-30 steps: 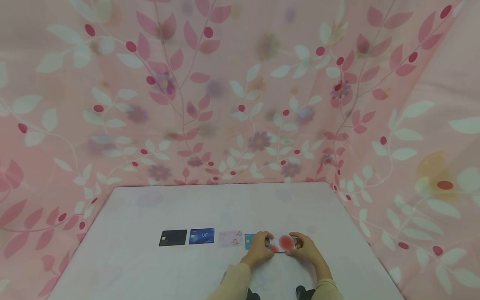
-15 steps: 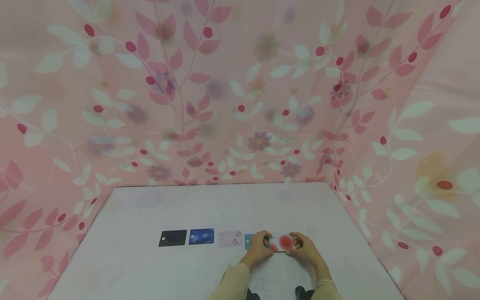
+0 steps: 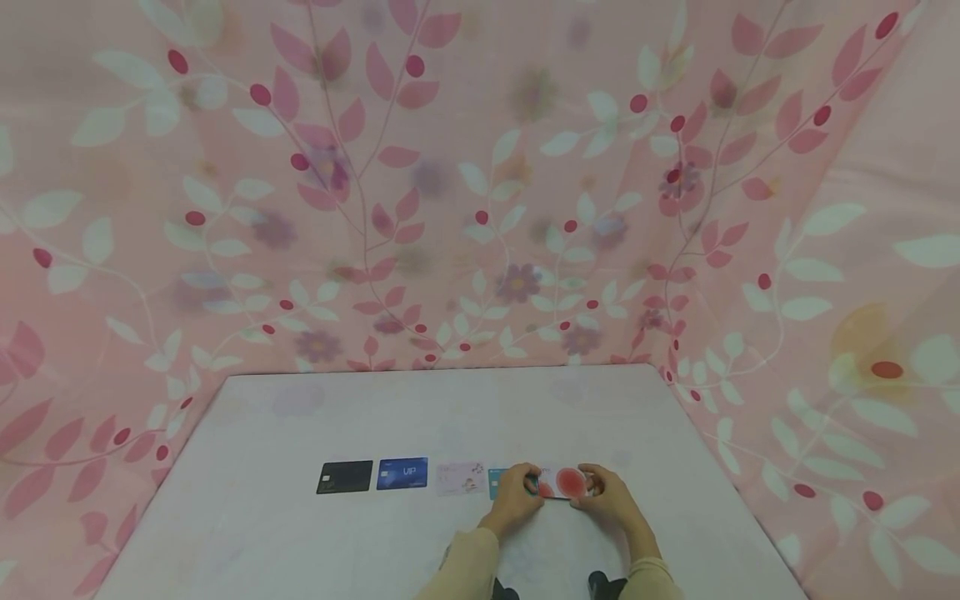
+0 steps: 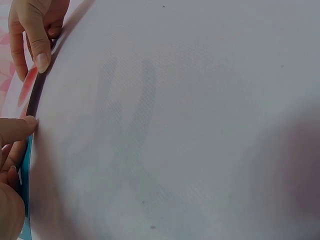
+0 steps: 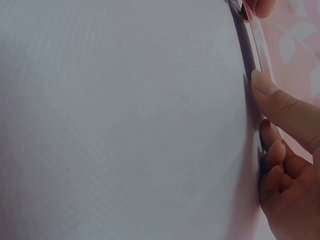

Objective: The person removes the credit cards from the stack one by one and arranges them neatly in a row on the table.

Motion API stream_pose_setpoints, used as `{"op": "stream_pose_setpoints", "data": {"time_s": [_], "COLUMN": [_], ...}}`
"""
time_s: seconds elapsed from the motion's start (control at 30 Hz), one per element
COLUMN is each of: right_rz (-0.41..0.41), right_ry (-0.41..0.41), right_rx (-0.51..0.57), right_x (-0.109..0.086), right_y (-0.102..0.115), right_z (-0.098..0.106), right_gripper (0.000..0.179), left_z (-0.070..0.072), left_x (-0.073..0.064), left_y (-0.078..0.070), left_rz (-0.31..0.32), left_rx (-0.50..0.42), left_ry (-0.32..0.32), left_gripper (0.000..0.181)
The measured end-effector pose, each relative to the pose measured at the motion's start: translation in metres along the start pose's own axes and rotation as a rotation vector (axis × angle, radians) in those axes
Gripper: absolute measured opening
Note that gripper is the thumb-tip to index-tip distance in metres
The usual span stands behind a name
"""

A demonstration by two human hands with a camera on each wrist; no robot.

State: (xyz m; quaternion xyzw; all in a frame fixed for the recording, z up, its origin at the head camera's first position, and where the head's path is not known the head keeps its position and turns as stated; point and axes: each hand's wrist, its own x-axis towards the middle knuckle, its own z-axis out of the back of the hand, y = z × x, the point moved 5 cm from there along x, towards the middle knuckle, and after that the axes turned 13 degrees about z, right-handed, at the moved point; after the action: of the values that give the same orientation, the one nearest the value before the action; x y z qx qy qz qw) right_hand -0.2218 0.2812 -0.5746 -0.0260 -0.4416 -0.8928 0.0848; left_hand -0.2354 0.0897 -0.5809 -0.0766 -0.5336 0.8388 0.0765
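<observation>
Both hands hold a white card with red circles (image 3: 564,483) between them, at the right end of a row of cards. My left hand (image 3: 514,498) pinches its left side with thumb and fingers. My right hand (image 3: 613,498) pinches its right side; the right wrist view shows the thumb (image 5: 280,105) on the near edge and the other fingers curled. A dark band lies under the card's near edge. Beside it, a teal card (image 3: 495,482) is mostly hidden by the left hand; its teal edge (image 4: 26,175) shows in the left wrist view.
Left of the hands, a black card (image 3: 345,477), a blue card marked VIP (image 3: 402,473) and a pale pink card (image 3: 461,478) lie in line on the white table (image 3: 420,417). Pink floral cloth (image 3: 465,208) hangs behind and at both sides.
The near edge of the red-circled card has shifted slightly away from me. Both hands stay almost where they were, and the other cards lie still.
</observation>
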Motion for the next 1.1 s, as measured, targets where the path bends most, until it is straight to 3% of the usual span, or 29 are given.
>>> {"op": "stream_pose_setpoints", "data": {"time_s": [0.43,0.77,1.1], "right_rz": [-0.013,0.009,0.052], "right_ry": [0.017,0.042,0.077], "right_rx": [-0.048,-0.067,-0.037], "right_x": [0.0062,0.0083,0.006], "right_y": [0.0035,0.0049,0.0045], "right_z": [0.0007,0.0036,0.0042], "right_gripper": [0.06,0.06,0.058], "left_z": [-0.001,-0.0039,-0.003], "left_x": [0.0012,-0.0013,-0.0002], "left_y": [0.0034,0.0041,0.0029], "left_rz": [0.05,0.001,0.065], "left_rx": [0.015,0.046,0.058], "left_ry": [0.038,0.028,0.024], "left_gripper": [0.041,0.041,0.042]}}
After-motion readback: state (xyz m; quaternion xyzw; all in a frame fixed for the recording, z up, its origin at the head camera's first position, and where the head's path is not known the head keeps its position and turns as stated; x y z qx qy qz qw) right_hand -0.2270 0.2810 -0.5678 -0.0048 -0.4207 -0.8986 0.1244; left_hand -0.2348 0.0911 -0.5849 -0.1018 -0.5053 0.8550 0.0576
